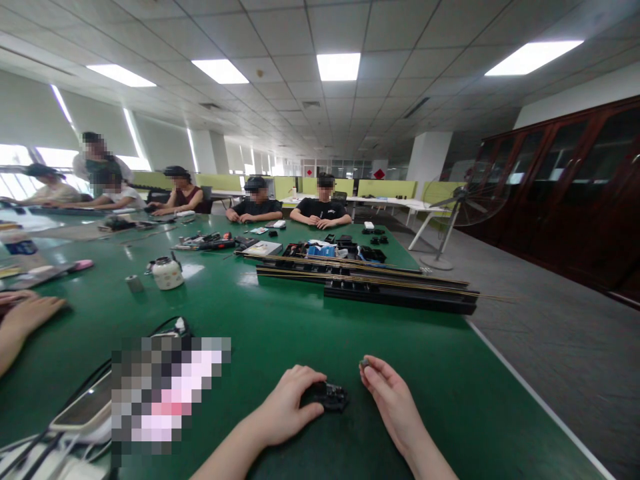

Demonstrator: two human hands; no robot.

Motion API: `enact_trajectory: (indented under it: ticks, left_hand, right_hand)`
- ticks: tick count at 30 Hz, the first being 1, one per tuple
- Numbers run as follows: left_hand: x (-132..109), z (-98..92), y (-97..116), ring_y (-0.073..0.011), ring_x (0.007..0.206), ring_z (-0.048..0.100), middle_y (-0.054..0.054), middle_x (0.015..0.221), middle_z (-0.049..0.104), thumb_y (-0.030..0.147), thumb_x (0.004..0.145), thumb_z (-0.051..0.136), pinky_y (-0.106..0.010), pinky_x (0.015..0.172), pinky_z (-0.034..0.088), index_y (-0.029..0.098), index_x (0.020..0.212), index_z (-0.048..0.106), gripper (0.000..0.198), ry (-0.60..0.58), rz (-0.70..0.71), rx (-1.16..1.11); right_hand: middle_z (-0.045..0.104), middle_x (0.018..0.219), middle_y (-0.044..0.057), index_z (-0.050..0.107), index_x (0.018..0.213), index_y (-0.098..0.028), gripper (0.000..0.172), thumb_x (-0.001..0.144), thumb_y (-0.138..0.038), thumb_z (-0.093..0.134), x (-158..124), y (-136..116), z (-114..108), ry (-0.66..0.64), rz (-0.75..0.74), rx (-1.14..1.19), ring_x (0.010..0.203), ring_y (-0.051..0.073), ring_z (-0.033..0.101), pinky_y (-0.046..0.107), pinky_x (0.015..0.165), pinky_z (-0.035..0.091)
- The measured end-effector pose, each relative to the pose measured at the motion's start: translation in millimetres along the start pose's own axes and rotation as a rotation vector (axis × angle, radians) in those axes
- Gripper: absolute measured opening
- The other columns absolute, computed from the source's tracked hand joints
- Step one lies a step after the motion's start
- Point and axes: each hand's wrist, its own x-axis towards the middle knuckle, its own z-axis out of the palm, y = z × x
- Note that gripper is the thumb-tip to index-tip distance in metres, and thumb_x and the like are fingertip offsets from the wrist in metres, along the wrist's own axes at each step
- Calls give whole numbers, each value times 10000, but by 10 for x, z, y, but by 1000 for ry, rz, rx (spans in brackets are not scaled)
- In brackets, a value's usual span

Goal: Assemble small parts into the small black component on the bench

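My left hand (pixel 287 405) rests on the green table (pixel 280 320) near its front edge, fingers curled over a small black part (pixel 331 395) and pressing it down. Just to the right, my right hand (pixel 387 397) is raised slightly with the thumb and forefinger pinched on a tiny dark piece (pixel 365 364). The two hands are a short gap apart, and the pinched piece hangs just above and to the right of the black part.
Long black rails (pixel 380 290) lie across the table's far right. A white pot (pixel 167 273) and small cylinder (pixel 134 283) stand at left-centre. A phone (pixel 83 410) and cables lie at front left. Another person's hand (pixel 27 313) rests at the left edge. Several people sit at the far end.
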Motion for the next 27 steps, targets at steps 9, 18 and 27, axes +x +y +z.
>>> enact_trajectory:
  ticks: [9,18,27]
  left_hand:
    - [16,2,8,-235,997,489,-38,1064,591,235,770,624,-350,902,365,246,1138,544,377,-3,-3,7]
    - [5,8,-7,-230,1003,484,-37,1073,586,214,764,633,-345,910,361,244,1140,546,387,2,-3,5]
    - [6,4,-13,-230,989,490,-36,1057,591,237,765,639,-341,890,376,248,1131,547,378,10,10,23]
  right_hand:
    - [711,906,67,649,909,-194,448,558,-445,767,-26,11,37,-21,-86,-202,936,242,632,394,904,450]
    - [708,915,72,662,908,-187,354,636,-407,713,-25,79,35,-205,-131,-466,892,232,643,369,869,473]
    - [676,962,50,681,870,-225,189,689,-258,635,-156,-29,152,-279,-259,-827,953,225,593,367,904,426]
